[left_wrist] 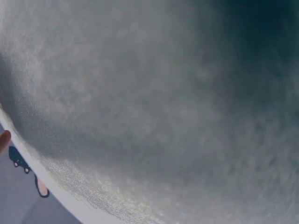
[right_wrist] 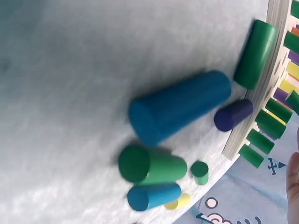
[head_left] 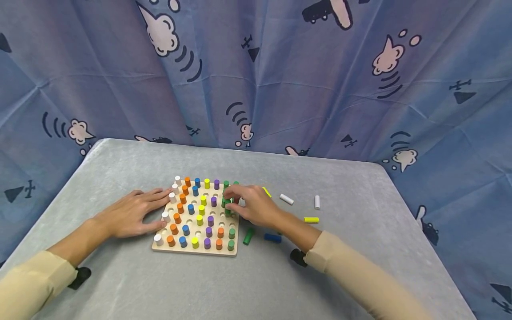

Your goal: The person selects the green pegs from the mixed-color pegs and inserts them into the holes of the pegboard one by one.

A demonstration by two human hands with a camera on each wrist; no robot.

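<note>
A wooden pegboard (head_left: 195,252) carries rows of white, orange, blue, yellow, purple and green pegs. At its left edge my left hand (head_left: 134,214) lies with fingers extended, fingertips at the white pegs (head_left: 172,198). My right hand (head_left: 256,205) is over the board's right side, thumb and index finger pinching a green peg (head_left: 225,202) above the holes. In the right wrist view, only part of that hand shows at the right edge, near several standing green pegs (right_wrist: 269,124). The left wrist view shows mostly blurred tabletop and one fingertip (left_wrist: 4,139).
Loose pegs lie right of the board: a green peg (head_left: 248,236), a blue peg (head_left: 273,238), a yellow peg (head_left: 311,220) and two white pegs (head_left: 286,199). A purple peg (right_wrist: 233,115) lies near the board's side. Behind the grey table (head_left: 344,275) hangs a patterned blue curtain (head_left: 288,106).
</note>
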